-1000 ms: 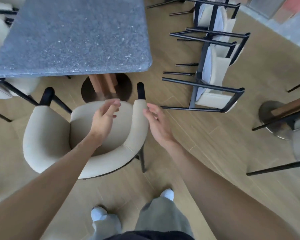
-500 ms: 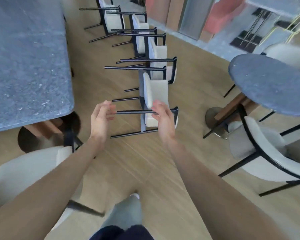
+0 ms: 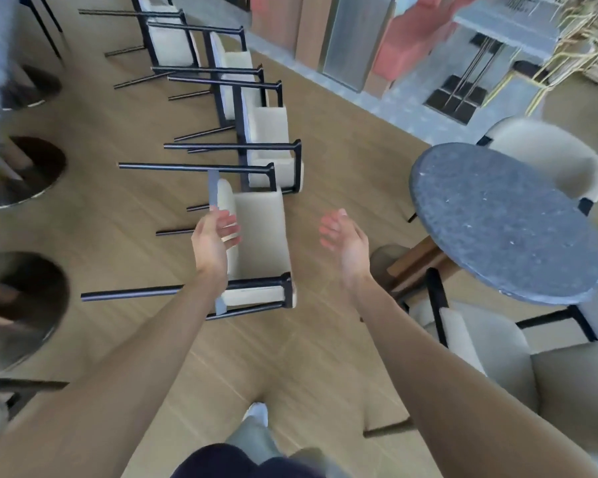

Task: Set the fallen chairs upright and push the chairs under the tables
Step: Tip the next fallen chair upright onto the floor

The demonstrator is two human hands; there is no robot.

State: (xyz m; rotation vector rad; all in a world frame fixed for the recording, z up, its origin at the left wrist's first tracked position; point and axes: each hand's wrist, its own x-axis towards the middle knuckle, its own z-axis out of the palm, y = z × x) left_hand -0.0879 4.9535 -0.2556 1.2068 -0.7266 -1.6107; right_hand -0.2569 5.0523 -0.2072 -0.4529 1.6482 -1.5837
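Row of fallen chairs (image 3: pixel 256 232) on the floor (image 3: pixel 118 208) ahead, legs pointing left, nearest one between left hand (image 3: pixel 213 241) and right hand (image 3: pixel 342 241). Round table (image 3: pixel 504 222) to the right, an upright chair (image 3: pixel 491 343) before it, another (image 3: pixel 549 153) behind. Table bases (image 3: pixel 25 170) along the left.

One head-worn wide-angle view looks steeply down and forward from standing height onto the fallen chair (image 3: pixel 256 232), close below.

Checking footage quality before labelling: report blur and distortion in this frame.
Head view: motion blur smears the table bases at left and the upper-right background; wide-angle distortion bends the floor lines; the nearest fallen chair, left hand and right hand stay fairly sharp.
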